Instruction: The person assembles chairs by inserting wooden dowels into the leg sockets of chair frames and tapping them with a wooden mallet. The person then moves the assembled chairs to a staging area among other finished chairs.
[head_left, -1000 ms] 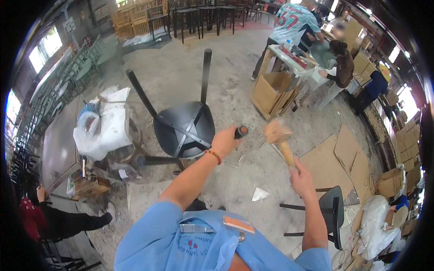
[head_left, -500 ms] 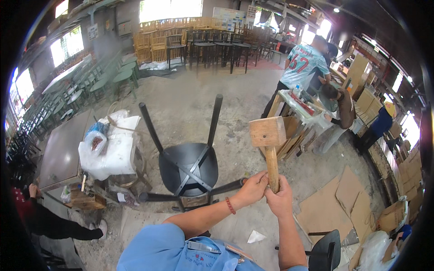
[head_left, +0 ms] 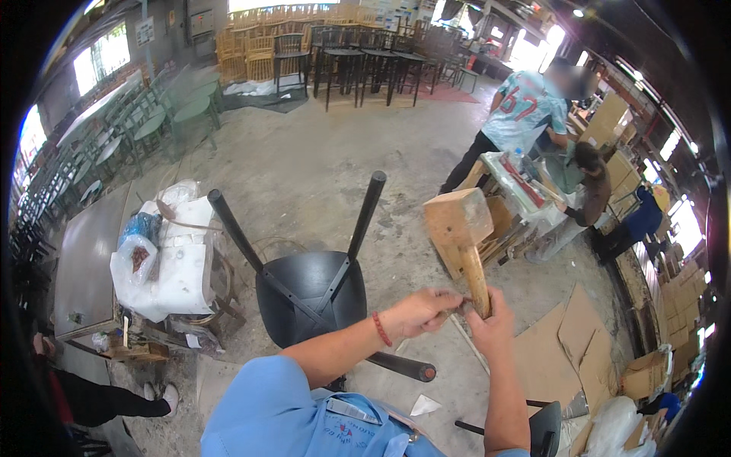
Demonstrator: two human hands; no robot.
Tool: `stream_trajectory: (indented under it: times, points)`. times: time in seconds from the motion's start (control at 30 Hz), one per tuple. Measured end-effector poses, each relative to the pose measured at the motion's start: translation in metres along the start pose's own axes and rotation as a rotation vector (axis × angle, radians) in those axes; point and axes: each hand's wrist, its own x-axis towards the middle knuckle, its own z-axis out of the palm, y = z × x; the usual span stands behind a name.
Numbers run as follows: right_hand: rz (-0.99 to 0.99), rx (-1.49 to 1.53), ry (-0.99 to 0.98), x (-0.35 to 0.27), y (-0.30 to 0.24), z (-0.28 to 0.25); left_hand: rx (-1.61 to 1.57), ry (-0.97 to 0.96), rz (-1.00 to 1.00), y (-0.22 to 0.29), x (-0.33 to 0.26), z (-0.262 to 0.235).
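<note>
- We are grasping the wooden mallet [head_left: 464,238] low on its handle with our right hand [head_left: 493,327].
- We are curling the fingers of our left hand [head_left: 419,314] just beside that grip; we cannot tell whether they are pinching anything.
- We are holding the mallet raised in front of us, right of the chair, its handle running up and slightly leftward, its blocky head pointing away.
- We are seeing the black chair [head_left: 301,283] beyond our left forearm, its seat's underside facing us, two legs pointing away, one pointing rightward and toward us.
- Farther off, we are facing dark stools [head_left: 358,65].
</note>
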Motion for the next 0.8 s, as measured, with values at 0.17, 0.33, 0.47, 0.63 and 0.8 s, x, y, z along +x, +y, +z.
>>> stream_trajectory:
  times: [0.17,0.33,0.47,0.63,0.8]
  points:
    - [0.365,0.346,-0.082,0.025,0.017,0.001,0.755,0.567,0.557,0.092,0.025,-0.095]
    - [0.152,0.638,-0.002,0.076,-0.019,-0.007,0.845,0.790,0.700,0.178,0.068,-0.218]
    - [0.111,0.651,-0.017,0.079,-0.012,0.012,0.531,0.540,0.354,0.193,0.091,-0.252]
    - [0.327,0.582,-0.131,0.079,0.011,0.049,0.419,0.364,0.307,0.188,0.102,-0.253]
    - [0.373,0.463,-0.245,0.108,0.002,0.074,0.427,0.368,0.328,0.188,0.098,-0.251]
